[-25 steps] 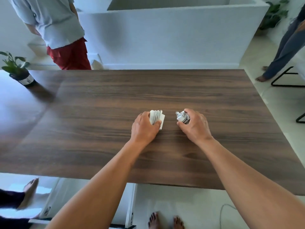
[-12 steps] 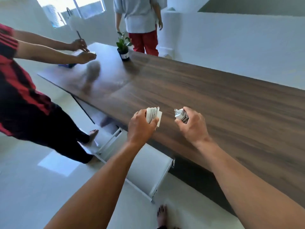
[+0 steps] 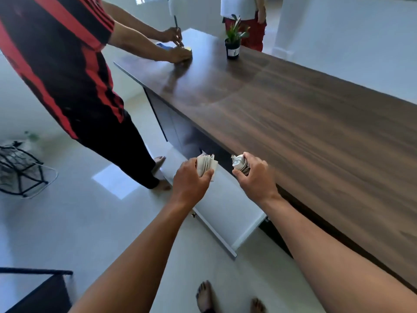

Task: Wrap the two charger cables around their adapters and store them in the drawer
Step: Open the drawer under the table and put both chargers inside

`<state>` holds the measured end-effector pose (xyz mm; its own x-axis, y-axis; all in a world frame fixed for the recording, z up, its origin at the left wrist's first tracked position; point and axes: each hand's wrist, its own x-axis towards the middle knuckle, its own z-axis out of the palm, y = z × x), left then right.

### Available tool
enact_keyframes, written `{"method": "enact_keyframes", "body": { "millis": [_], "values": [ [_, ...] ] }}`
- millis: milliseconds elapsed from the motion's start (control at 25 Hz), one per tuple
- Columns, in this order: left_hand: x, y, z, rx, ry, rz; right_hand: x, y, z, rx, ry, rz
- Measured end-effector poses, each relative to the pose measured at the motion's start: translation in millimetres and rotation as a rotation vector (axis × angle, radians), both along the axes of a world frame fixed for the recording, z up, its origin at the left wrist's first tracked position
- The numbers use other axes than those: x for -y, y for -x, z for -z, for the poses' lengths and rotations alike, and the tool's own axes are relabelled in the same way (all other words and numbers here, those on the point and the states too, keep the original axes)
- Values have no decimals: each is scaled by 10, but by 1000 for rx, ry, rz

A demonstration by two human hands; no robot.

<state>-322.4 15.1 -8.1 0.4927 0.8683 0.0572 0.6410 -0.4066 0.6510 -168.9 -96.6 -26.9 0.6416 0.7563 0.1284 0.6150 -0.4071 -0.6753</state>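
Observation:
My left hand [image 3: 190,180] grips a white adapter with its cable wound round it [image 3: 206,164]. My right hand [image 3: 256,177] grips a second wrapped charger [image 3: 240,163], greyish white. Both hands hover above the white drawer [image 3: 228,213], which stands pulled out from under the dark wooden table [image 3: 304,123]. The left charger is over the drawer's far end; the right one is over the drawer near the table's edge. The part of the drawer that shows holds nothing.
A person in a red and black shirt [image 3: 67,71] stands left of the drawer, hands on the table's far corner. A small potted plant [image 3: 233,42] sits on the table, another person behind it. A black wire frame [image 3: 18,170] stands on the floor at left.
Both hands lifted the wrapped chargers off the tabletop and carried them off its edge to above the pulled-out drawer. My view swung left and down.

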Motion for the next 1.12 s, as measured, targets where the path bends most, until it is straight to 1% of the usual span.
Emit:
{"method": "enact_keyframes", "body": {
  "millis": [200, 320, 400, 560, 640, 800, 960, 1120],
  "values": [
    [-465, 245, 492, -78, 76, 23, -360, 345, 450, -82, 104, 21],
    [-620, 263, 866, -103, 152, 48, -454, 423, 772, -113, 146, 66],
    [-686, 237, 1194, -155, 209, 67, -494, 446, 1061, -155, 201, 96],
    [-794, 99, 2007, -255, 285, 82, -588, 425, 1917, -239, 341, 133],
    [-846, 13, 2384, -279, 301, 73, -651, 405, 2341, -254, 376, 131],
    [-949, -105, 3369, -356, 331, 88, -768, 393, 3259, -292, 454, 160],
    [-1130, -336, 4068, -411, 286, 162, -878, 281, 3955, -331, 485, 203],
    [-1275, -615, 4690, -486, 251, 229, -912, 168, 4606, -314, 540, 228]
  ]
}}
